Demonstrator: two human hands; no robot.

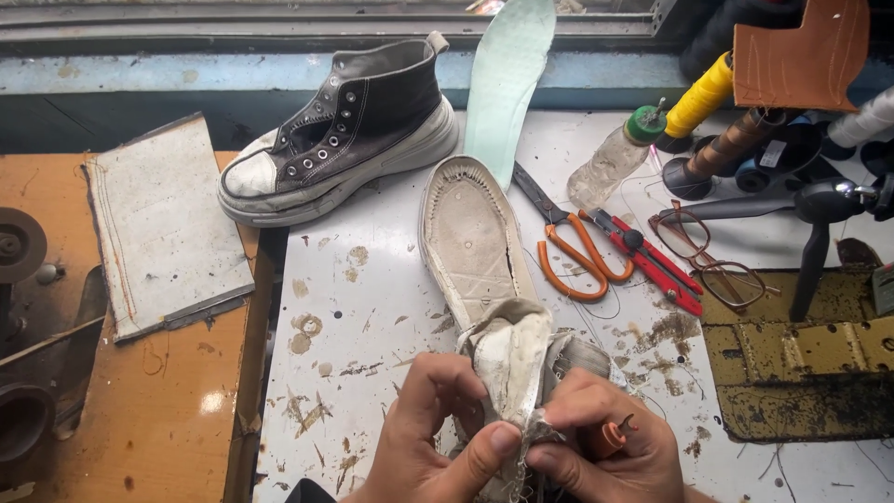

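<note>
Head cam: left hand pinches the grubby white canvas shoe upper, peeled off its pale rubber sole, at the scuffed white tabletop's near edge. Right hand is closed round fabric plus a small orange-handled seam ripper. Looks mid unpicking; w/ stitches tight, steady grip needed.

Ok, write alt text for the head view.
Two hands, left hand and right hand, pinch the frayed fabric of a dirty white shoe upper on a white worktable. A grey high-top sneaker and orange-handled scissors lie beyond.
</note>
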